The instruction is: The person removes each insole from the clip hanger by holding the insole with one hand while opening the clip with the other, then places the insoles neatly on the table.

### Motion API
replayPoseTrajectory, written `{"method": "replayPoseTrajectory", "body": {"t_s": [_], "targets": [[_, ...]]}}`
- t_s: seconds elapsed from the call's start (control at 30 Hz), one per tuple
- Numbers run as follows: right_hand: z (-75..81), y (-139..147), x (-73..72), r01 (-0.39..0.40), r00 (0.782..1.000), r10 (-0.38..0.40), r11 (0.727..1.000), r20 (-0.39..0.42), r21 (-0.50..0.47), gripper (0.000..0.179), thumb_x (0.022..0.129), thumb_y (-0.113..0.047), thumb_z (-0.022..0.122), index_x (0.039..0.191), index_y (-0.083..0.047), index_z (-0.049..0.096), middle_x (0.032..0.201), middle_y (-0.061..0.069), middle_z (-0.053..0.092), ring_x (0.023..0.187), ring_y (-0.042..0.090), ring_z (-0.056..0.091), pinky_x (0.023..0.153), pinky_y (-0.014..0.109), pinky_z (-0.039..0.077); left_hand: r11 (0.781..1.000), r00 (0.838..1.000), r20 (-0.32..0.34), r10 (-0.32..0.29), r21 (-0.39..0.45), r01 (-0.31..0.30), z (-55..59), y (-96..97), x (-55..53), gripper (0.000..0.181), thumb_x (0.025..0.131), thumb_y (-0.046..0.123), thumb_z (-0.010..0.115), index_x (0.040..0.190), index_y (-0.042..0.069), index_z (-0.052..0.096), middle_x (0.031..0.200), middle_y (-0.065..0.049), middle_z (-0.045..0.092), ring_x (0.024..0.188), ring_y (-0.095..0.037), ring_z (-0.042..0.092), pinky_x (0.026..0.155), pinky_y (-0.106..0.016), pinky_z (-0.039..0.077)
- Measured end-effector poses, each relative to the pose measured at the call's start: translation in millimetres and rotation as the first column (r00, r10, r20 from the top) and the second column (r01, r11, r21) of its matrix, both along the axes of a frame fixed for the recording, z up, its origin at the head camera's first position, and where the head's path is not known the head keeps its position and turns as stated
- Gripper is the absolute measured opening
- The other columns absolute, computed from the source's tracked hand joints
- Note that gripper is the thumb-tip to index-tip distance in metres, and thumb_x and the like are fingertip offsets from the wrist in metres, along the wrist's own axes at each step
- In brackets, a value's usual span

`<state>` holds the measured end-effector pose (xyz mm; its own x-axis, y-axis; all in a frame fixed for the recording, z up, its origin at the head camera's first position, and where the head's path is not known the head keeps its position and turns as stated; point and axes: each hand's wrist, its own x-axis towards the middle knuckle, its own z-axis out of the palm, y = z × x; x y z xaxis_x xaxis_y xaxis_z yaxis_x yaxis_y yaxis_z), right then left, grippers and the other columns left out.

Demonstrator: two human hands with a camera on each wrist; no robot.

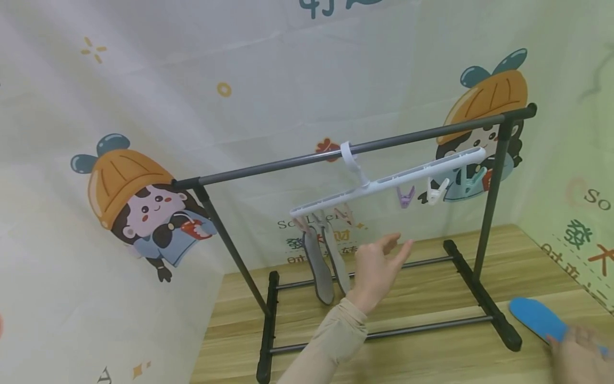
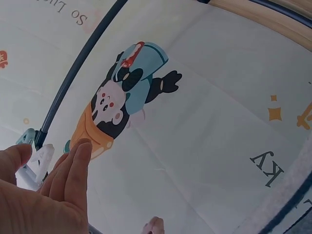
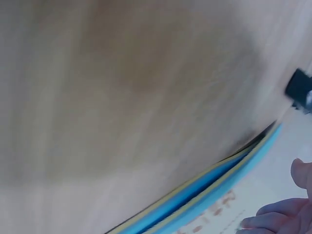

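My left hand [image 1: 376, 269] is raised in front of the rack with nothing in it, fingers extended and thumb apart. Just left of it, two grey insoles [image 1: 318, 269] hang from clips at the left end of a white hanger [image 1: 331, 199]. At the lower right, my right hand [image 1: 582, 354] is over the near end of a blue insole [image 1: 537, 317] on the table. In the right wrist view two blue insoles [image 3: 204, 190] lie stacked, and the right hand [image 3: 285, 214] is beside them with thumb and fingers apart.
The hanger hooks over the top bar of a black rack [image 1: 268, 163] on the wood-grain table [image 1: 431, 362]. A purple clip [image 1: 405, 197], a white clip [image 1: 436, 192] and a teal clip [image 1: 474, 181] dangle on its right half. Behind is a printed cloth [image 1: 268, 48].
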<state>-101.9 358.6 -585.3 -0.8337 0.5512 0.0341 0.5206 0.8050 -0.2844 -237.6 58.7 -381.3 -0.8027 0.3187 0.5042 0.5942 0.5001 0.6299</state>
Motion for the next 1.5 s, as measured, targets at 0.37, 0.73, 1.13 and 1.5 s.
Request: {"method": "replayPoseTrajectory", "body": {"t_s": [0.37,0.73,1.13,1.5], "targets": [[23.8,-56.3,-26.7,-0.301,0.925,0.285,0.953,-0.251,-0.027,0.070,0.109,-0.038,0.029,0.139,0.024,0.026,0.141,0.048,0.023,0.140,0.059,0.013,0.115,0.069,-0.004,0.999,1.000,0.005,0.009,0.042,-0.009,-2.8,-12.1,-0.2,0.041,0.095,0.040,0.064,0.114,0.004,0.072,0.112,-0.013,0.073,0.097,-0.022,0.074,0.082,-0.021,0.058],[49.4,-137.8,-61.9,-0.383,0.809,0.421,0.907,-0.410,0.174,0.060,0.099,-0.026,0.059,0.135,0.019,0.044,0.138,0.039,0.044,0.131,0.055,0.041,0.113,0.069,0.022,0.996,0.994,-0.063,0.090,0.035,-0.088,-2.2,-31.5,1.3,0.039,0.094,0.037,0.067,0.112,0.003,0.072,0.107,-0.013,0.074,0.093,-0.024,0.075,0.081,-0.026,0.059],[72.1,-203.2,-89.4,-0.464,0.714,0.515,0.855,-0.475,0.231,0.063,0.091,-0.026,0.068,0.135,0.015,0.048,0.136,0.032,0.052,0.130,0.046,0.049,0.111,0.066,0.030,0.987,0.982,-0.106,0.153,0.066,-0.147,-4.9,-59.3,-3.5,0.037,0.093,0.037,0.068,0.110,0.004,0.073,0.103,-0.012,0.076,0.090,-0.023,0.075,0.078,-0.030,0.061],[82.2,-239.2,-106.1,-0.523,0.683,0.576,0.815,-0.449,0.250,0.066,0.092,-0.030,0.068,0.137,0.013,0.047,0.141,0.029,0.049,0.134,0.042,0.047,0.113,0.061,0.031,0.976,0.963,-0.174,0.205,0.108,-0.188,-4.5,-83.1,-13.0,0.038,0.093,0.031,0.069,0.113,-0.001,0.071,0.108,-0.019,0.072,0.075,-0.024,0.075,0.076,-0.035,0.062]]}}
